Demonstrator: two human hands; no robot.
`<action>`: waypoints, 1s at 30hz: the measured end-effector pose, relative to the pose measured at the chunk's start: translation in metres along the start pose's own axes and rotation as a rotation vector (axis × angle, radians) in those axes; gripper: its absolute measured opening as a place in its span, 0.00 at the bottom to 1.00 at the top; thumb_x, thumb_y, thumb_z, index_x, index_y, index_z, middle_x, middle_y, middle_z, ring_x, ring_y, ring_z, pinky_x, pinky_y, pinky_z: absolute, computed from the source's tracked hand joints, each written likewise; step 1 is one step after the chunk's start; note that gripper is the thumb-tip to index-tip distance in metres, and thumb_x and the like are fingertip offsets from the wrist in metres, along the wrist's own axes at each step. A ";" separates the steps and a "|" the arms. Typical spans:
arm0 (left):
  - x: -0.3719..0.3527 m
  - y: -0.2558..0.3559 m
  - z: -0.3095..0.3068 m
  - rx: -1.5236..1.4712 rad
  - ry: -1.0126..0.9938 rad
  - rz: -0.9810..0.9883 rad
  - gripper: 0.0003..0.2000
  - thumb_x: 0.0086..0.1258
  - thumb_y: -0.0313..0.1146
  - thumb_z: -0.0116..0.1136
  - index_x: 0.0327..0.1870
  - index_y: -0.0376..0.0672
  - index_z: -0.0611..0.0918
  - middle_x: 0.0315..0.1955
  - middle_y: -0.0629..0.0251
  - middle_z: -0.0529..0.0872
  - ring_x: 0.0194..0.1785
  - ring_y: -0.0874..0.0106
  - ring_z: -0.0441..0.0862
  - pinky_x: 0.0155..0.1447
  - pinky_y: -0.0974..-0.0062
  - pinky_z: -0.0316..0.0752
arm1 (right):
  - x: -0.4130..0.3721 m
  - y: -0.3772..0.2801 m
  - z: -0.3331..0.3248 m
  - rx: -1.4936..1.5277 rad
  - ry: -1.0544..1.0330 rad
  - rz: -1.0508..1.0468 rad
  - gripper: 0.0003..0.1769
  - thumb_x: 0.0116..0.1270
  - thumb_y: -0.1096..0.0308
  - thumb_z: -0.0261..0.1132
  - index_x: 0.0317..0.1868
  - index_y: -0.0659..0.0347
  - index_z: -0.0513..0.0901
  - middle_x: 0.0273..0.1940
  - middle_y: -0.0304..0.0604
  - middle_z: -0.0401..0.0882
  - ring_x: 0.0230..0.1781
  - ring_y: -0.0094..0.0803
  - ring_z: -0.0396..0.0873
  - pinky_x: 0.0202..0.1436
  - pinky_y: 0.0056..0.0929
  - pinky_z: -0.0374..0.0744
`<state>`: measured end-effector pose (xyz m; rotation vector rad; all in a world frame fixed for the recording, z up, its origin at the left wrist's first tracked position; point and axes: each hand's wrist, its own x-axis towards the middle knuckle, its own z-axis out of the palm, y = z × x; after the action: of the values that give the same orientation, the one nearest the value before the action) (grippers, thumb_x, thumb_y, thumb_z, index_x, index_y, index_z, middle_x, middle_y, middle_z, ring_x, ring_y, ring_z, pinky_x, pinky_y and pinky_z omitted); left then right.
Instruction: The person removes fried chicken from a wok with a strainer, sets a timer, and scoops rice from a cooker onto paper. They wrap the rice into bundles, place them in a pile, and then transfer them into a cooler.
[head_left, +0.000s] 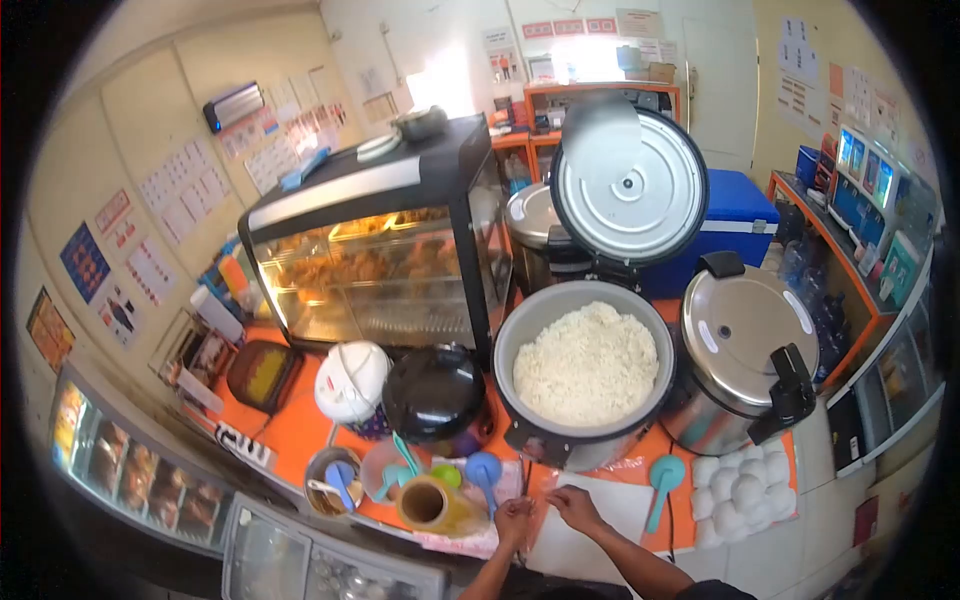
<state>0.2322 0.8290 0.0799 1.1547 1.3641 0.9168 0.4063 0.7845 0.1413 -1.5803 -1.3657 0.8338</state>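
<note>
My left hand (515, 522) is closed, fingertips pinched, over the left edge of a white paper sheet (610, 515). Close by on the right, my right hand (577, 508) pinches too, above that sheet. Whatever lies between the fingers is too small to make out. Beyond both hands stands a large rice cooker (507, 365) with its lid (640, 190) raised, full of white rice (585, 365). A blue rice paddle (484, 470) lies left of my left hand, and a teal paddle (665, 475) lies on the right.
A yellow cylinder (450, 508), a bowl (325, 465) and a black-lidded pot (435, 392) stand left. A closed cooker (745, 340) and a stack of white rounded items (745, 490) are right. A glass food warmer (370, 260) stands behind on the orange counter (285, 435).
</note>
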 end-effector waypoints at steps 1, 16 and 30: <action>0.009 0.012 0.000 0.086 0.061 -0.021 0.12 0.74 0.36 0.66 0.41 0.33 0.87 0.31 0.60 0.91 0.36 0.74 0.85 0.44 0.73 0.80 | 0.005 0.003 -0.006 0.028 0.040 0.009 0.11 0.74 0.66 0.68 0.47 0.66 0.86 0.40 0.53 0.89 0.38 0.45 0.87 0.46 0.37 0.83; 0.063 0.003 -0.011 0.922 -0.152 0.645 0.10 0.72 0.26 0.56 0.50 0.33 0.80 0.54 0.48 0.78 0.57 0.48 0.77 0.59 0.54 0.73 | -0.129 0.048 -0.153 -0.131 0.769 0.409 0.14 0.70 0.64 0.69 0.45 0.69 0.84 0.38 0.55 0.84 0.36 0.47 0.83 0.44 0.43 0.79; -0.023 0.157 0.023 0.275 0.107 0.707 0.26 0.80 0.35 0.58 0.73 0.35 0.67 0.69 0.50 0.70 0.69 0.58 0.73 0.70 0.61 0.69 | -0.111 0.061 -0.144 -0.194 0.718 0.421 0.26 0.73 0.69 0.61 0.68 0.68 0.68 0.56 0.68 0.77 0.59 0.66 0.76 0.61 0.55 0.76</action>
<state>0.2764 0.8411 0.2338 1.8846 1.1964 1.3228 0.5401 0.6475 0.1385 -2.0858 -0.6175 0.2966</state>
